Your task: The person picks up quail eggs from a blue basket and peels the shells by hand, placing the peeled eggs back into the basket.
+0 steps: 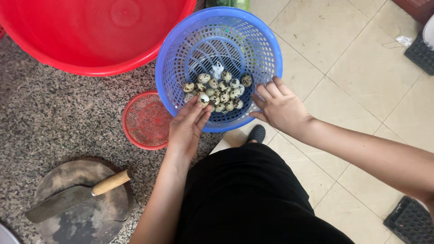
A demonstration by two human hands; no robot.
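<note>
1. The blue basket, a perforated plastic one, sits at the edge of the speckled stone counter, tipped toward the person and overhanging the tiled floor.
2. A cluster of speckled quail eggs lies in the low side of the basket, at about 6 o'clock from its centre.
3. The left hand reaches over the near rim from 7 o'clock. Its fingers are gathered together and pinch or touch one egg at the cluster's near-left edge; whether the egg is truly gripped cannot be told.
4. The rest of the cluster lies just beyond those fingertips, toward 12 to 1 o'clock. The heap's long axis runs roughly 8 to 2 o'clock.
5. The right hand holds the basket's rim at 4 o'clock, fingers curled over the edge, clamped on the plastic and apart from the eggs.
6. The left hand is the nearer one to the eggs.
7. Around it: a small red strainer at 8 o'clock from the basket, touching its underside, a large red basin at 10 o'clock, and a cleaver on a round chopping board well apart at 7 o'clock.
</note>
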